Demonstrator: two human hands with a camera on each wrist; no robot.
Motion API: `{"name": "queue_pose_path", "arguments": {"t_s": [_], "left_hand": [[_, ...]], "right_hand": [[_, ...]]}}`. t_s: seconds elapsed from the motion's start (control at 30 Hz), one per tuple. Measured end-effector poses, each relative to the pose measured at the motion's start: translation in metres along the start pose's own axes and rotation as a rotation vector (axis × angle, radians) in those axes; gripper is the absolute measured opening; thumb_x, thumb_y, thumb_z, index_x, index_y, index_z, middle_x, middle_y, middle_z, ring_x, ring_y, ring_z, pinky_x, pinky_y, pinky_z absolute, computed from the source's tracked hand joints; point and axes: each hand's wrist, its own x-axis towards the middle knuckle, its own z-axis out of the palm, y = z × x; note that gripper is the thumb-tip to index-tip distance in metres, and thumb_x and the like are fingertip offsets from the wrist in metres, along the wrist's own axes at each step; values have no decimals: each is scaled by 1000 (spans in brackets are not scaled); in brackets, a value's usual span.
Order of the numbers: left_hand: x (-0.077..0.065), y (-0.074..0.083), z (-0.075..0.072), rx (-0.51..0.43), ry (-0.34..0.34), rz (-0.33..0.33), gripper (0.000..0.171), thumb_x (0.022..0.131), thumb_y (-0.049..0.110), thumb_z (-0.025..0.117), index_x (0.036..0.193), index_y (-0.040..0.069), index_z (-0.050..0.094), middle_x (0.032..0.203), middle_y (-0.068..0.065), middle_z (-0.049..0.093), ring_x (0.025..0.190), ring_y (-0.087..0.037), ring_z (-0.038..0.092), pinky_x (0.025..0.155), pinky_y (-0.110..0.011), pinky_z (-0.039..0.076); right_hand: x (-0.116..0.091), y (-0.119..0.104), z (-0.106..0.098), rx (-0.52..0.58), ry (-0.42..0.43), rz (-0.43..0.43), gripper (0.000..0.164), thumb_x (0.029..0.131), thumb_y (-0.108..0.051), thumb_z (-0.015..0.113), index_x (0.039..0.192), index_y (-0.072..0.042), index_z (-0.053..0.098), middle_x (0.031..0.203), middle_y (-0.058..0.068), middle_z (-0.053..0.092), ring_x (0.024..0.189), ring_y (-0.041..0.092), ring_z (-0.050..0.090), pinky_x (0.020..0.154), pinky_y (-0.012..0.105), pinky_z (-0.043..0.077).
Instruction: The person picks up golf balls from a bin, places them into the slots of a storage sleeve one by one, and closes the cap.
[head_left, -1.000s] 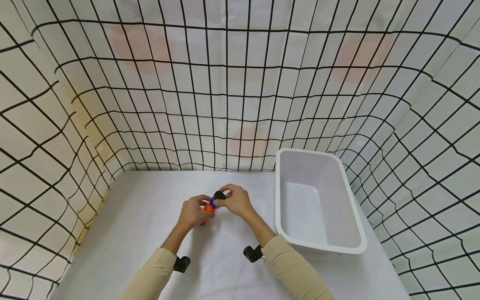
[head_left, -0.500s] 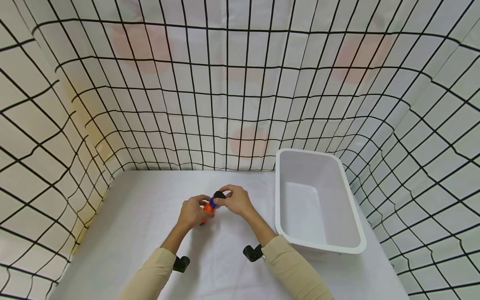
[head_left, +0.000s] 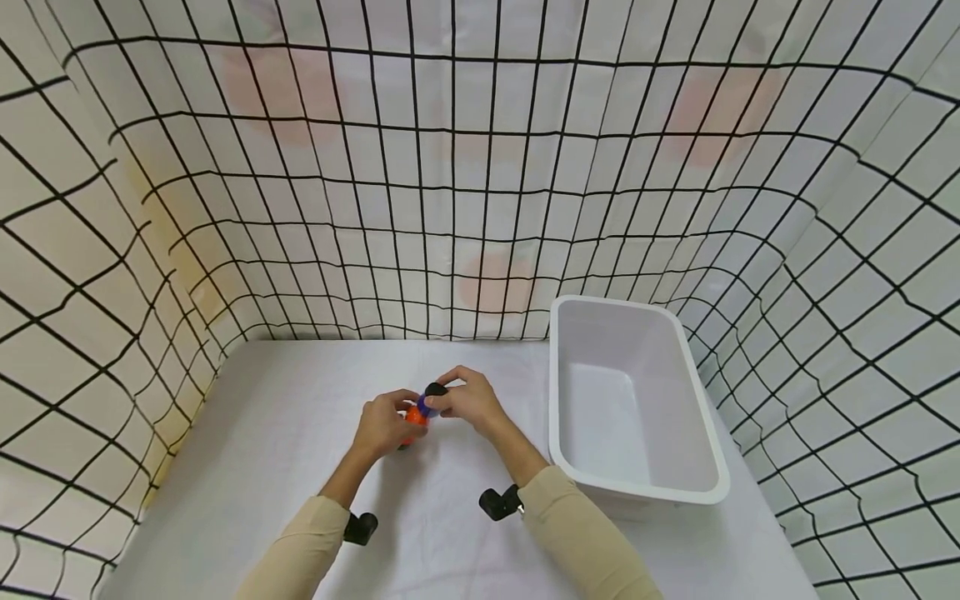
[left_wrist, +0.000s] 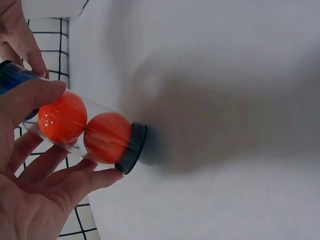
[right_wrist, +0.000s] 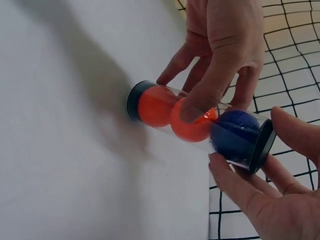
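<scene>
A clear plastic tube (left_wrist: 90,111) with black end caps holds two orange balls (right_wrist: 154,106) and a dark blue ball (right_wrist: 236,134) in a row. My left hand (head_left: 381,425) grips the tube around the orange balls, thumb on one side and fingers on the other. At the blue end, my right hand (head_left: 472,400) pinches the tube by its black cap (right_wrist: 262,146). The other cap (left_wrist: 132,149) points down toward the white tabletop; the tube is tilted and appears lifted off the surface.
To the right stands a white plastic bin (head_left: 633,492) with nothing visible inside. Black netting (head_left: 487,192) encloses the white table (head_left: 292,375) at the back and on both sides. A black camera mount is on each wrist.
Both hands keep their hold on the tube. The right hand and forearm shift very slightly left; the rest looks the same.
</scene>
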Motion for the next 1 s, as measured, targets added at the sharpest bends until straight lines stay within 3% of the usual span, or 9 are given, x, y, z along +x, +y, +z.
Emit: {"name": "queue_pose_path", "arguments": {"t_s": [0.23,0.6,0.8,1.0], "left_hand": [[1,-1,0,-23,8,9,43,70,12,89,111,9,75,111,-22,75,96,-35,74,82,-46,60],[1,-1,0,-2,14,4,41,70,16,91,107,8,76,110,-21,75,100,-38,72,83,-48,59],[4,-6,-1,-49,0,-20,41,70,15,91,108,8,75,112,-21,75,104,-38,72,82,-45,61],[4,-11,-3,-91,0,-37,42,69,16,91,108,8,76,111,-21,75,100,-35,74,77,-41,62]], "right_hand": [[4,-2,-1,3,15,-8,30,77,-4,85,100,2,68,109,22,69,79,21,73,75,33,62],[4,2,1,-44,65,-31,31,75,-9,89,98,2,70,103,19,71,75,20,72,71,31,62],[-2,5,1,-40,47,-59,33,79,-12,87,107,-1,72,109,21,75,92,23,75,79,32,61],[-4,5,2,-27,-13,-89,31,82,-1,81,111,0,71,123,20,71,116,31,69,90,36,59]]}}
